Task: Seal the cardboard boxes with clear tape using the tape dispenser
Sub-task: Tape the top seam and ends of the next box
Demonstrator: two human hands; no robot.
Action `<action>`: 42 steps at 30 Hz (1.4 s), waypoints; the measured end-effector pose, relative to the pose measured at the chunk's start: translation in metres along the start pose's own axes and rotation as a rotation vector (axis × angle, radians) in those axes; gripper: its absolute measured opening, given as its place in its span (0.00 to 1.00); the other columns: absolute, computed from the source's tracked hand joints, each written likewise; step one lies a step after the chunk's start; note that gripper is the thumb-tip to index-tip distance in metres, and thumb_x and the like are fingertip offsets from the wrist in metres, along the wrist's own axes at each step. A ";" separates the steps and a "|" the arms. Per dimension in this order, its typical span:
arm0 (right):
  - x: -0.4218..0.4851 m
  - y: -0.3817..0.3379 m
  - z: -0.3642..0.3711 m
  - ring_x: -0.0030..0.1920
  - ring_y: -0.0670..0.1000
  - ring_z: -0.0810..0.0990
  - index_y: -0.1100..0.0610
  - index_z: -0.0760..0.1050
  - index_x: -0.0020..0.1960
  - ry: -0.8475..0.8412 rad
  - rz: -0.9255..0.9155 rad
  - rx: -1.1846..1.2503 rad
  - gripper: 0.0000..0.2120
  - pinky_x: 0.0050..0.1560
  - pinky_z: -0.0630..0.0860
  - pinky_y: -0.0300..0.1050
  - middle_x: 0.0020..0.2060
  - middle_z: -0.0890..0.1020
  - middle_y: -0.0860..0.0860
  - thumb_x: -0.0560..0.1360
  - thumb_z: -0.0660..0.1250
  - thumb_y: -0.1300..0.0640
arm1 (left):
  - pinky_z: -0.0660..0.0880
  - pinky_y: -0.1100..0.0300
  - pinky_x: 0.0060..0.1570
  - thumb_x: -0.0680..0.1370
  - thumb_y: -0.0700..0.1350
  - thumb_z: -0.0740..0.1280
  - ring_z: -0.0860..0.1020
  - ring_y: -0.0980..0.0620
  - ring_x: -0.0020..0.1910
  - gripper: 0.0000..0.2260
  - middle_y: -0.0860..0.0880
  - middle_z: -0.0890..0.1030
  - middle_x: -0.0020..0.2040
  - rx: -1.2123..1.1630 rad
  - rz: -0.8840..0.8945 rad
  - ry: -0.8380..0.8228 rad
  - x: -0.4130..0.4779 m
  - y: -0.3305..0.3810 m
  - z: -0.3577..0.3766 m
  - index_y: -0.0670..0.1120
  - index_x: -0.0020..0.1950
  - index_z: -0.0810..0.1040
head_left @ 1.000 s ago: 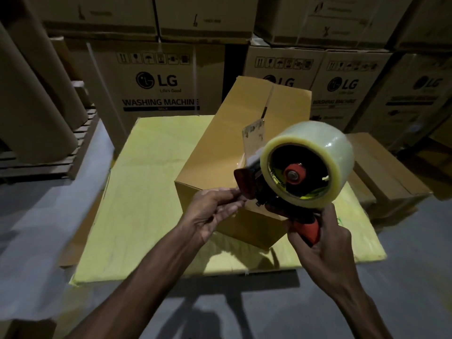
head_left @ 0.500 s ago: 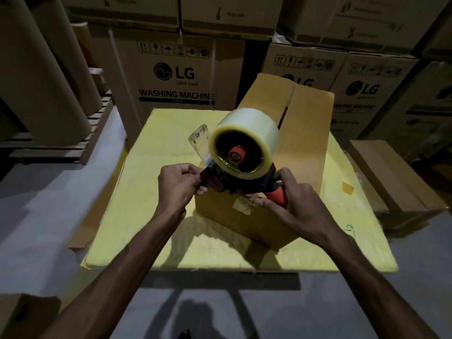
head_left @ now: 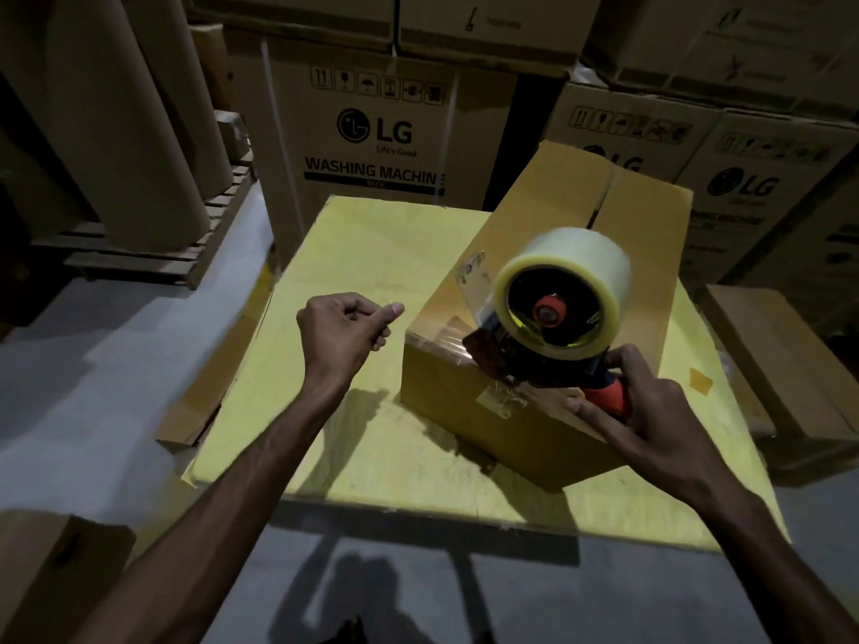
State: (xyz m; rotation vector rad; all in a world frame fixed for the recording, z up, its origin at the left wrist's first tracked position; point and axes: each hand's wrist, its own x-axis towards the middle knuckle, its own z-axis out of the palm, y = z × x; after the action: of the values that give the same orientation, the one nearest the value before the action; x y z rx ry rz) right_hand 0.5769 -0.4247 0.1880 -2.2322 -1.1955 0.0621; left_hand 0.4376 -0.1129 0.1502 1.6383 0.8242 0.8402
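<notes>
A brown cardboard box (head_left: 534, 225) lies on a yellow board (head_left: 372, 271), its top flaps closed with a dark seam showing at the far end. My right hand (head_left: 650, 411) grips the orange handle of the tape dispenser (head_left: 562, 290), which carries a big roll of clear tape. The dispenser's red front end sits at the box's near top edge. A loose piece of clear tape (head_left: 469, 271) sticks up to the left of the roll. My left hand (head_left: 346, 330) hovers left of the box with curled fingers, touching neither box nor dispenser.
Large LG washing machine cartons (head_left: 372, 132) are stacked behind the board. Brown paper rolls (head_left: 139, 132) lean on a wooden pallet (head_left: 139, 262) at the left. Flat cardboard boxes (head_left: 781, 364) lie to the right, and another carton (head_left: 46, 574) sits at the bottom left. Grey floor surrounds the board.
My left hand let go of the dispenser's front and drew away to the left. My right hand brought the dispenser down onto the box's near top edge.
</notes>
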 end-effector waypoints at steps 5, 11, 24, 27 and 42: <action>-0.001 -0.001 0.007 0.37 0.50 0.83 0.43 0.63 0.59 0.002 0.008 -0.071 0.27 0.30 0.81 0.54 0.45 0.83 0.51 0.73 0.59 0.24 | 0.78 0.60 0.32 0.73 0.46 0.81 0.79 0.52 0.26 0.12 0.46 0.83 0.29 -0.026 -0.019 0.002 0.003 -0.008 0.004 0.40 0.36 0.84; 0.003 -0.001 0.012 0.38 0.50 0.83 0.41 0.61 0.58 -0.013 -0.005 -0.136 0.21 0.32 0.82 0.48 0.48 0.84 0.52 0.75 0.60 0.28 | 0.78 0.60 0.32 0.72 0.46 0.81 0.80 0.53 0.27 0.11 0.47 0.83 0.29 -0.022 -0.025 0.014 0.005 -0.020 0.006 0.42 0.37 0.85; -0.001 0.001 0.016 0.37 0.50 0.82 0.41 0.61 0.58 -0.050 -0.019 -0.185 0.22 0.31 0.80 0.43 0.48 0.84 0.52 0.76 0.59 0.28 | 0.76 0.61 0.36 0.71 0.47 0.80 0.76 0.50 0.33 0.12 0.44 0.83 0.34 -0.318 -0.373 -0.156 0.001 -0.054 0.018 0.39 0.40 0.85; -0.001 0.002 0.017 0.37 0.51 0.82 0.44 0.62 0.59 -0.042 -0.016 -0.204 0.27 0.32 0.82 0.49 0.47 0.84 0.52 0.74 0.55 0.24 | 0.74 0.61 0.36 0.71 0.49 0.80 0.72 0.51 0.32 0.12 0.45 0.82 0.33 -0.377 -0.459 -0.156 -0.003 -0.058 0.024 0.41 0.39 0.85; -0.003 0.000 0.013 0.38 0.53 0.83 0.48 0.66 0.59 -0.046 0.003 -0.184 0.25 0.31 0.80 0.46 0.49 0.85 0.53 0.74 0.62 0.31 | 0.78 0.66 0.57 0.85 0.48 0.66 0.81 0.63 0.59 0.12 0.56 0.85 0.59 -0.083 -0.007 0.079 -0.041 -0.035 0.029 0.48 0.65 0.84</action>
State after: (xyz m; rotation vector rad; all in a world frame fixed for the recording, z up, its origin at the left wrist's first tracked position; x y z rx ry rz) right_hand 0.5708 -0.4202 0.1765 -2.4029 -1.2675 0.0042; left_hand 0.4381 -0.1553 0.1057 1.5373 0.8382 0.9275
